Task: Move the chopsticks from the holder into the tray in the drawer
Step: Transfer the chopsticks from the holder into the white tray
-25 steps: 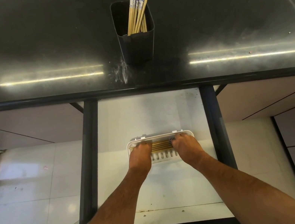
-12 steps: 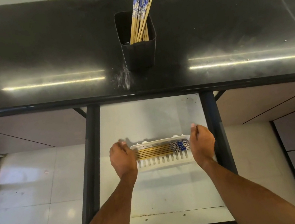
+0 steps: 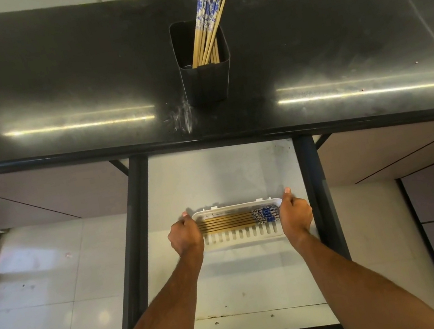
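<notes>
Both hands hold the ends of the white tray in the open drawer.

The left hand (image 3: 185, 235) has its grip closed on the left end of the tray (image 3: 240, 236), and the right hand (image 3: 296, 215) grips the right end, thumbs up along the far corners. Several chopsticks (image 3: 238, 218) lie side by side lengthwise in the tray, their blue-patterned ends toward the right hand. The tray sits on the pale floor of the drawer (image 3: 241, 279). More chopsticks (image 3: 207, 25) stand leaning in the black holder (image 3: 205, 79) on the dark tabletop (image 3: 51, 86) above.
</notes>
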The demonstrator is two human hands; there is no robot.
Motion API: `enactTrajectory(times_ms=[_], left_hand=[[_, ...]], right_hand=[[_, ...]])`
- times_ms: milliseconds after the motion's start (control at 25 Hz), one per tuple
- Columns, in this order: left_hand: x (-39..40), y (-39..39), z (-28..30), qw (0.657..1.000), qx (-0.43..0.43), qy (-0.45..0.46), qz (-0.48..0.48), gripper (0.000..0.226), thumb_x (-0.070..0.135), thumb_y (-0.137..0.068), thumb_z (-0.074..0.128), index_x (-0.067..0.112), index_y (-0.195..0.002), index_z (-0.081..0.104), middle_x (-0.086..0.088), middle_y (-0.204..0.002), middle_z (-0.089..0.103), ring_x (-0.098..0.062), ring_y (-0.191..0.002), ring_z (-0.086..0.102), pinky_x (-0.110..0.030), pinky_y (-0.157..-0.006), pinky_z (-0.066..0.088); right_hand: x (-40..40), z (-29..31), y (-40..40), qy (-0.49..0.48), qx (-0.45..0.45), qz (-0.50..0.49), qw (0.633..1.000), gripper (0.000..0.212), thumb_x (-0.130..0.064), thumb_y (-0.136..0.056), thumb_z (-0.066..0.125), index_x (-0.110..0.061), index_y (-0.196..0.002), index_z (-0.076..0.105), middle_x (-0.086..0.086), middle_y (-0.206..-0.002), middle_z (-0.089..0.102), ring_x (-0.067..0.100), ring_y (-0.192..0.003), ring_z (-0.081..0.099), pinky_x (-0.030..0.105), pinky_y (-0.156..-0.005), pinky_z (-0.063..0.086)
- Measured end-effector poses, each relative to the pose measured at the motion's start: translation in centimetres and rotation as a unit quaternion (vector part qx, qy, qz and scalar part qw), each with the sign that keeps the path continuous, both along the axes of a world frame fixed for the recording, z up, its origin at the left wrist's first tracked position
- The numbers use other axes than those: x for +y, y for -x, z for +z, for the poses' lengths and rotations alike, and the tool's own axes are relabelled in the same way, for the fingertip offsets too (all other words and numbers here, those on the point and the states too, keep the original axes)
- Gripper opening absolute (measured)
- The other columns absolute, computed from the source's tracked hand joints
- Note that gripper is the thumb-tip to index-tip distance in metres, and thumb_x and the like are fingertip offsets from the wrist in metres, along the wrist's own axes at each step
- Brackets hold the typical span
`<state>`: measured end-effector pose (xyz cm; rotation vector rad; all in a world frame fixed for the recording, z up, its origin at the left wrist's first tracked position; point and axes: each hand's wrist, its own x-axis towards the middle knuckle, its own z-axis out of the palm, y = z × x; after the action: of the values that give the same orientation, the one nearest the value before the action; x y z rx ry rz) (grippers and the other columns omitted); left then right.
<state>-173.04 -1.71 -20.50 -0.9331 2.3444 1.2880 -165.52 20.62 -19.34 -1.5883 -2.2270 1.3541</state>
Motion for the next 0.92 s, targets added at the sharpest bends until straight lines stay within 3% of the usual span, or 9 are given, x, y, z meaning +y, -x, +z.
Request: enactTrajectory(times_ms=[160,280,400,520,600,680,800,920], left_hand=[[-0.1,-0.1,-0.1,1.000,0.006,-0.004,-0.016,0.040,0.046,-0.105,0.044,0.014,-0.093,0.065,-0.004,-0.084,0.066,-0.015,-0.063,0.059,-0.023,-0.062,0.047],[0.0,-0.4,0.4,0.999,0.021,-0.002,-0.035,0.036,0.044,-0.105,0.045,0.016,-0.093,0.063,-0.003,-0.086,0.065,-0.015,-0.068,0.061,-0.018,-0.059,0.043],[0.3,-0.6,1.3,0.996,0.044,-0.003,-0.073,0.032,0.043,-0.105,0.045,0.017,-0.099,0.062,0.000,-0.090,0.064,-0.014,-0.069,0.061,-0.008,-0.056,0.040],[0.4,-0.8,2.8,0.985,0.086,0.019,-0.148,0.036,0.045,-0.105,0.042,0.016,-0.107,0.063,-0.002,-0.100,0.066,-0.023,-0.089,0.069,-0.014,-0.066,0.055],[0.5,-0.5,3.8,0.964,0.119,0.073,-0.226,0.038,0.043,-0.105,0.043,0.015,-0.123,0.060,-0.006,-0.117,0.064,-0.024,-0.105,0.065,-0.033,-0.089,0.061],[0.7,0.2,5.3,0.938,0.162,0.117,-0.282,0.039,0.039,-0.104,0.048,0.016,-0.136,0.053,-0.006,-0.132,0.060,-0.024,-0.117,0.060,-0.041,-0.104,0.054],[1.3,1.6,8.5,0.889,0.248,0.150,-0.355,0.046,0.038,-0.104,0.048,0.015,-0.144,0.050,-0.007,-0.146,0.055,-0.028,-0.132,0.055,-0.044,-0.114,0.045],[2.1,3.8,11.8,0.854,0.334,0.152,-0.369,0.047,0.032,-0.103,0.051,0.008,-0.143,0.053,-0.013,-0.146,0.057,-0.031,-0.134,0.054,-0.046,-0.115,0.043]], right_hand=[[-0.1,-0.1,-0.3,-0.012,-0.006,0.024,1.000,0.056,-0.049,-0.107,0.035,-0.005,-0.097,0.068,0.013,-0.090,0.073,0.023,-0.076,0.072,0.037,-0.067,0.064],[-0.2,0.1,-0.2,-0.018,-0.005,0.049,0.999,0.054,-0.045,-0.108,0.035,-0.004,-0.099,0.069,0.016,-0.094,0.074,0.025,-0.079,0.072,0.040,-0.071,0.065],[-0.6,0.7,-0.1,-0.046,-0.013,0.097,0.994,0.049,-0.044,-0.108,0.035,-0.008,-0.102,0.068,0.014,-0.099,0.074,0.023,-0.083,0.071,0.034,-0.070,0.064],[-1.2,2.1,-0.3,-0.113,-0.023,0.167,0.979,0.044,-0.046,-0.107,0.038,-0.012,-0.117,0.064,0.012,-0.116,0.070,0.024,-0.100,0.067,0.031,-0.082,0.059],[-1.3,3.1,-0.1,-0.181,-0.020,0.229,0.956,0.046,-0.045,-0.105,0.043,-0.010,-0.130,0.059,0.012,-0.129,0.064,0.026,-0.117,0.061,0.035,-0.097,0.053],[-1.4,4.8,0.4,-0.246,0.009,0.283,0.927,0.048,-0.043,-0.103,0.049,-0.008,-0.133,0.059,0.014,-0.134,0.063,0.030,-0.123,0.060,0.037,-0.103,0.050],[-1.9,7.8,1.7,-0.319,0.065,0.329,0.886,0.048,-0.036,-0.101,0.059,-0.003,-0.136,0.061,0.018,-0.139,0.063,0.037,-0.128,0.060,0.046,-0.110,0.047],[-2.2,11.1,4.1,-0.360,0.117,0.341,0.860,0.046,-0.028,-0.098,0.064,0.001,-0.134,0.062,0.021,-0.134,0.065,0.038,-0.125,0.063,0.048,-0.109,0.049]])
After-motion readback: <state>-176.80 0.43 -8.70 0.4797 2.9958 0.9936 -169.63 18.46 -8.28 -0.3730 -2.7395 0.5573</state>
